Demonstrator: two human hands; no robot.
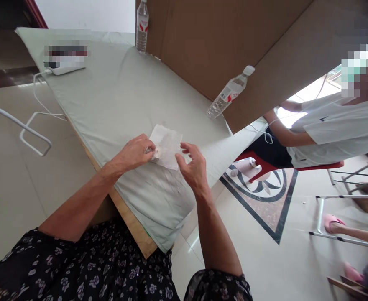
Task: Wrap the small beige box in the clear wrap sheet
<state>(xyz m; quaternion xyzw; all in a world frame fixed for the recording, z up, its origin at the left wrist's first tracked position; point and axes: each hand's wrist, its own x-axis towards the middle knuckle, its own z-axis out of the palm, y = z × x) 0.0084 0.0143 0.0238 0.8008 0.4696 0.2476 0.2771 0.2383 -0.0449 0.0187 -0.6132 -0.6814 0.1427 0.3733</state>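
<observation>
A thin white sheet (167,142), like a tissue, lies on the pale green tablecloth (108,100) in front of me. My left hand (136,151) pinches a small whitish, crumpled thing (155,154) at the sheet's left edge; what it is cannot be made out. On the other side, my right hand (192,164) has its fingers curved and apart, beside the sheet's right edge, with nothing seen between them.
Two clear bottles (229,93) (142,29) stand by a large brown cardboard panel (196,46). A white power strip (67,69) with cables lies at the far left. At the right, a person in a white shirt (337,125) sits on a red chair (315,166).
</observation>
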